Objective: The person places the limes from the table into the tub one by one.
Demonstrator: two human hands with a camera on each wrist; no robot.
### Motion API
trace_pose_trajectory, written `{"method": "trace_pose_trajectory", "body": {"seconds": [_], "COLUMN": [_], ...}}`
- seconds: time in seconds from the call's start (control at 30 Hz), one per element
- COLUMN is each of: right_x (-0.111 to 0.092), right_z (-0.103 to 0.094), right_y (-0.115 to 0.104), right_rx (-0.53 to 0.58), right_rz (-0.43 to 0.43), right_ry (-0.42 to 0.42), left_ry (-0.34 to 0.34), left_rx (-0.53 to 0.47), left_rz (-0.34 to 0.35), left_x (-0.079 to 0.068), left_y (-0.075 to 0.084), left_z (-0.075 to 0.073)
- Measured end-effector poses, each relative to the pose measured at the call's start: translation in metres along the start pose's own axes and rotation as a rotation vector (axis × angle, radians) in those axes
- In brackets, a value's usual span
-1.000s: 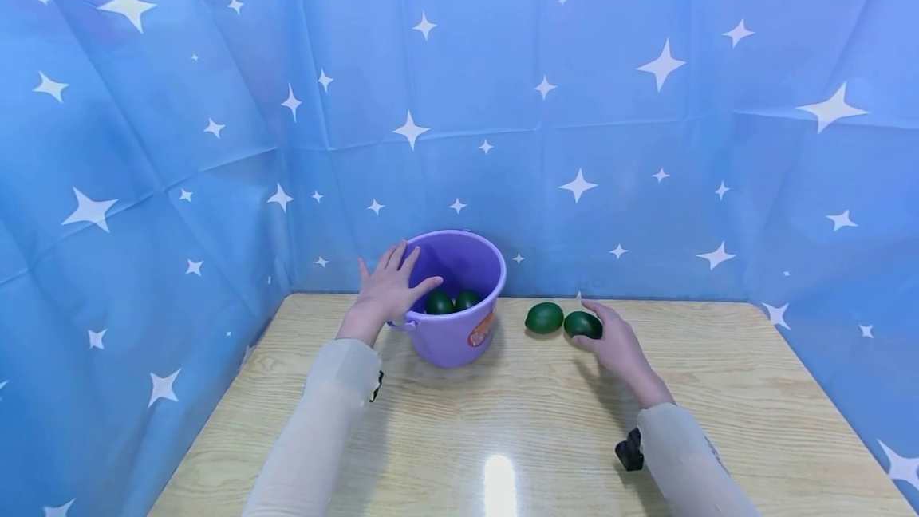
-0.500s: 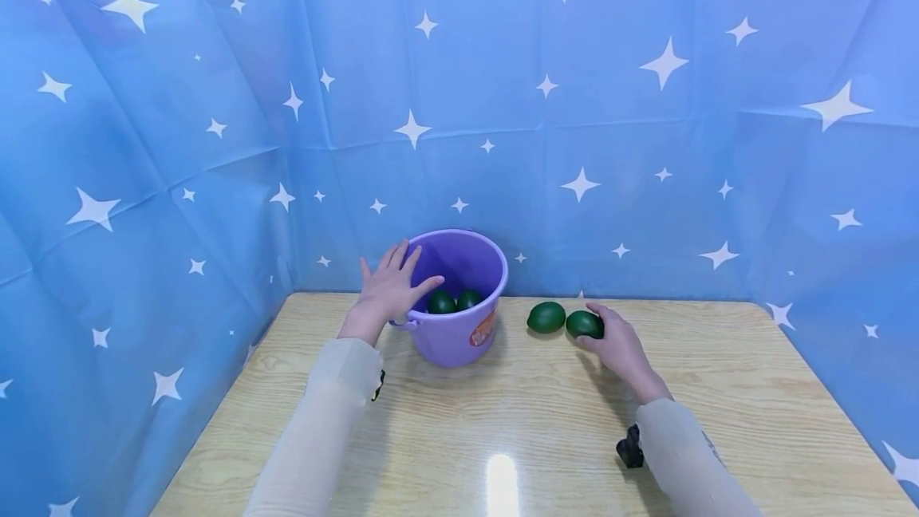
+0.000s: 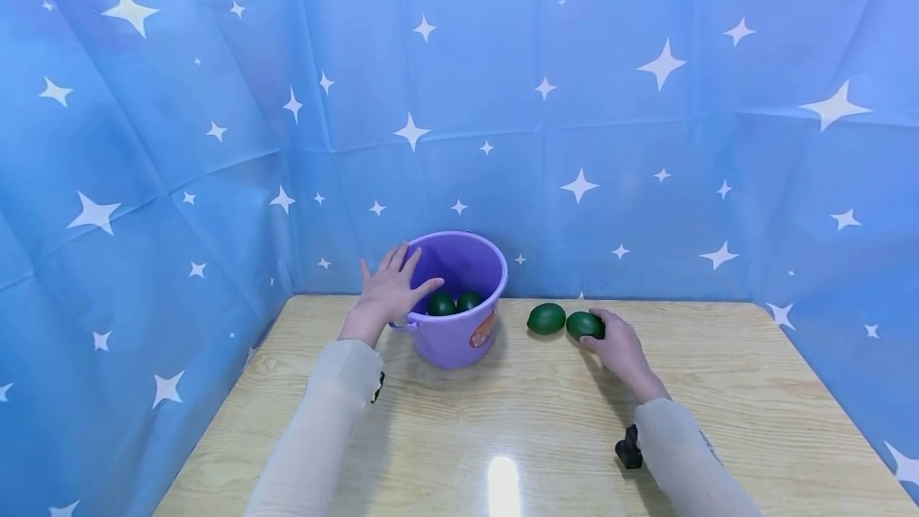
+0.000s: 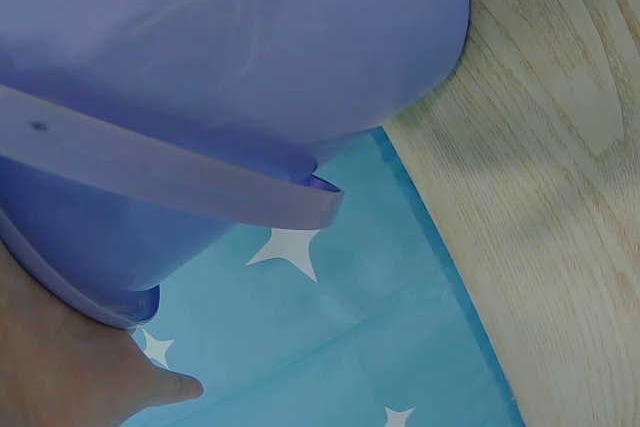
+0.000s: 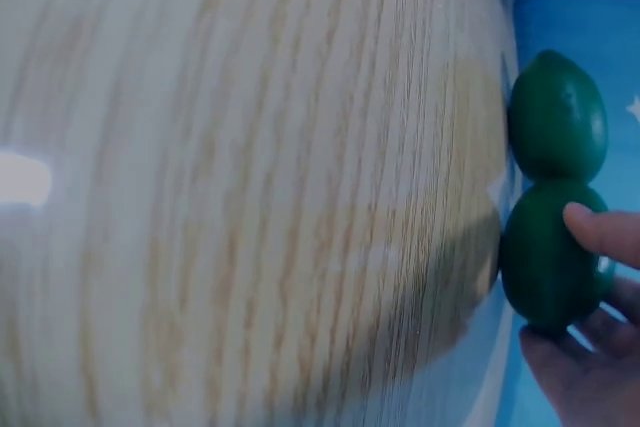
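A purple bucket (image 3: 452, 341) stands tilted slightly toward me near the back of the wooden table, two dark green limes (image 3: 441, 304) lying inside it. My left hand (image 3: 384, 294) lies over the bucket's left rim with fingers spread; in the left wrist view part of that hand (image 4: 70, 357) shows against the rim. To the right of the bucket, two more limes sit side by side on the table. My right hand (image 3: 619, 345) holds the right one, a green lime (image 3: 583, 325), between thumb and fingers. Its neighbour, the other lime (image 5: 558, 117), touches it end to end.
A blue curtain with white stars (image 3: 459, 102) hangs right behind the table's back edge and along both sides. The bucket's handle (image 4: 170, 172) hangs down its outside. Bare wooden table top (image 3: 445, 437) spreads in front of the bucket and limes.
The fingers of my right hand have settled a little lower and closer around the right lime. My left hand, the bucket and the other limes have stayed in place.
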State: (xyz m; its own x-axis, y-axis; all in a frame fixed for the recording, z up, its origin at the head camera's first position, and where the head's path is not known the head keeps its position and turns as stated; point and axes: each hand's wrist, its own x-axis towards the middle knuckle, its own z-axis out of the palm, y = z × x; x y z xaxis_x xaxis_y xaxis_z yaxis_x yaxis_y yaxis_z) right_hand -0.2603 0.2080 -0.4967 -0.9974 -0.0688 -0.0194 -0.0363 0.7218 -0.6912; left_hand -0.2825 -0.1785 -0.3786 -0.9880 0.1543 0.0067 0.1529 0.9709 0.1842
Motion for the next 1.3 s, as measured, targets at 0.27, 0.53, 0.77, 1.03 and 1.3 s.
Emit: {"method": "trace_pose_trajectory", "body": {"seconds": [0.27, 0.53, 0.77, 1.03, 1.3], "right_x": [-0.0009, 0.0005, 0.0026, 0.0027, 0.0019], "right_z": [-0.0011, -0.0026, -0.0031, -0.0007, -0.0014], "right_y": [0.0001, 0.0026, 0.0027, 0.0041, 0.0040], "right_rx": [-0.009, -0.010, -0.014, -0.018, -0.012], "right_rz": [0.017, 0.014, 0.004, -0.001, 0.007], "right_ry": [0.012, 0.017, 0.025, 0.036, 0.046], "left_ry": [0.002, -0.003, 0.005, 0.000, -0.007], "left_rx": [-0.020, -0.028, -0.015, -0.013, -0.008], "left_rz": [0.000, 0.001, 0.004, 0.001, 0.005], "left_x": [0.0009, -0.0001, -0.0005, 0.0004, -0.0006], "left_y": [-0.0001, 0.0021, 0.0020, -0.0006, 0.0003], "left_z": [0.0015, 0.0004, -0.0007, 0.0012, -0.0006]}}
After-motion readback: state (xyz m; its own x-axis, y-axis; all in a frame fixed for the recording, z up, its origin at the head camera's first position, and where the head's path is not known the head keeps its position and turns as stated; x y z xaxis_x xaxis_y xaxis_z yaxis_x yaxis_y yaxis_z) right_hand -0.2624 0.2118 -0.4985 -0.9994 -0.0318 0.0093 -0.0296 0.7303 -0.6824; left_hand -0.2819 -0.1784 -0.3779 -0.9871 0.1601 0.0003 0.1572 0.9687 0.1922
